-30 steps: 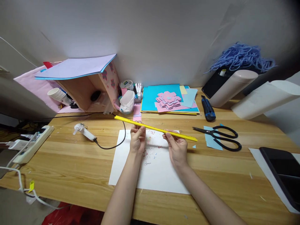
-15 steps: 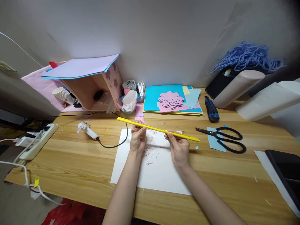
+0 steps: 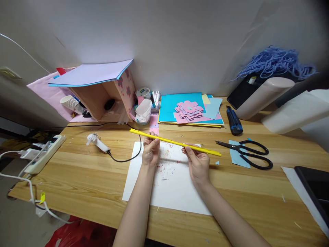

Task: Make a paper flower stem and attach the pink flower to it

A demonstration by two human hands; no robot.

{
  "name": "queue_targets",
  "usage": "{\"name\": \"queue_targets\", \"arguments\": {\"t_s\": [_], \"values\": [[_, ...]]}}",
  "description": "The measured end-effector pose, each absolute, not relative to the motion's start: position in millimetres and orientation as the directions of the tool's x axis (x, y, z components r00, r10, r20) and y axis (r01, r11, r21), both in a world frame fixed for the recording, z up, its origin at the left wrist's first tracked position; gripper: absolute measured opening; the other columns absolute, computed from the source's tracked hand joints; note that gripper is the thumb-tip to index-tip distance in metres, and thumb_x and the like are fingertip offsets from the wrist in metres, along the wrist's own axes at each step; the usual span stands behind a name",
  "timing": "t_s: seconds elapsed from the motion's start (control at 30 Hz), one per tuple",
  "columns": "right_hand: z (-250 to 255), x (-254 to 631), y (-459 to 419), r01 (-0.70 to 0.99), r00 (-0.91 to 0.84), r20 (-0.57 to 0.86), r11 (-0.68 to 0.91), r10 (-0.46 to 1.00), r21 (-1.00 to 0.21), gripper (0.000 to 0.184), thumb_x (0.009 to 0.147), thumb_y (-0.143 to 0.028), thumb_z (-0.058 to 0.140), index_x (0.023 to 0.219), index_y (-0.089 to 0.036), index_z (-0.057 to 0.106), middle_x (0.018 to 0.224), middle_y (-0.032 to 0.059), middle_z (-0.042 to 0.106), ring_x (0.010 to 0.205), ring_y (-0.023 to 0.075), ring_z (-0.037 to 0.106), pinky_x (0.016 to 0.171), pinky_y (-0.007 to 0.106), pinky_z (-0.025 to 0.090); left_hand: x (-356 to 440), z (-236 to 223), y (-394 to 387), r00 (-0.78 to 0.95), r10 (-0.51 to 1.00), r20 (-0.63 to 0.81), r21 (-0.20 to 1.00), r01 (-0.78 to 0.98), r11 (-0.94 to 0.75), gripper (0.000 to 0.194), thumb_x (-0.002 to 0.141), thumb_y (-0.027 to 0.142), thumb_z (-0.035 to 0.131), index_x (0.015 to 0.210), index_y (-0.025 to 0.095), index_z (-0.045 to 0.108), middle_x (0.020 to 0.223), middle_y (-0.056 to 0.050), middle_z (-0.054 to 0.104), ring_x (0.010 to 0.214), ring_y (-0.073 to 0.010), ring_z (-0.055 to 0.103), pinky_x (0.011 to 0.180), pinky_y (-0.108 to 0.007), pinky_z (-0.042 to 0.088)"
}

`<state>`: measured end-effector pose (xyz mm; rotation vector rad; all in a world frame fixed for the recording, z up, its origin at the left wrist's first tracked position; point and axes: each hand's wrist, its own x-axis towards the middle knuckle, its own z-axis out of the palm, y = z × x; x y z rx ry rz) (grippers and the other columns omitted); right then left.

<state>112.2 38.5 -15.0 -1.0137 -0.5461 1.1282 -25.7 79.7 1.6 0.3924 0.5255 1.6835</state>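
Above a marked white sheet [image 3: 177, 195], both hands grasp a yellow stick [image 3: 171, 141]

At the centre of the frame, the long, thin yellow stick is held up over the far part of the sheet, slanting from its higher left end down to its lower right end. The left hand [image 3: 150, 152] is partly closed, pinching the stick between the thumb in front and curled fingers behind, a little in from the left end. Its wrist is nearly straight, with the forearm rising from the bottom of the frame.

Right of centre, the right hand [image 3: 197, 164] has a similar grasp: thumb against the near side, fingers bent beneath and behind, much of the palm turned upward. Its forearm slants in from the lower right. Between the two hands, a length of the stick is bare.

To the right on the wooden table [image 3: 89, 181], black-handled scissors [image 3: 241, 148] lie across a light-blue paper piece [image 3: 235, 158]. Left of the hands rests a white corded tool [image 3: 99, 143]. Upper centre, a layered pink paper flower [image 3: 189, 108] sits on coloured sheets [image 3: 168, 104].
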Motion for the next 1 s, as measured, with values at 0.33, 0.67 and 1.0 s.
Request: {"name": "queue_targets", "arguments": {"t_s": [0.33,0.67,1.0], "values": [[-17.7,113.5,37.5,-0.463,0.373,-0.094,0.097,0.923,-0.881,0.023,0.064,-0.029,0.075,0.08,-0.016,0.068,0.07,0.0027,0.068,0.065,0.0142,0.063,0.068,0.031,0.053,-30.9,2.7,80.0,-0.234,0.961,-0.149,0.588,-0.802,-0.104,0.027,0.062,-0.003,0.065,0.075,0.019,0.061,0.078,0.005,0.059,0.076,-0.003,0.056,0.08,-0.013,0.041],[-18.8,114.2,35.9,-0.476,0.365,-0.081,0.111,0.927,-0.872,0.021,0.064,-0.027,0.076,0.081,-0.017,0.068,0.069,0.001,0.068,0.064,0.0123,0.064,0.067,0.027,0.052,-34.1,2.7,80.5,-0.221,0.972,-0.08,0.563,-0.815,-0.139,0.03,0.061,-0.002,0.065,0.079,0.021,0.062,0.078,0.005,0.057,0.075,-0.0028,0.056,0.078,-0.012,0.043],[-20.7,115.1,36.6,-0.435,0.384,-0.072,0.111,0.921,-0.894,0.023,0.064,-0.029,0.075,0.081,-0.016,0.068,0.069,0.0029,0.068,0.064,0.0143,0.064,0.067,0.03,0.053,-40.4,2.0,82.2,-0.254,0.962,-0.102,0.567,-0.809,-0.154,0.029,0.064,-0.003,0.064,0.08,0.021,0.062,0.081,0.005,0.059,0.077,-0.0024,0.057,0.079,-0.012,0.042]]}}
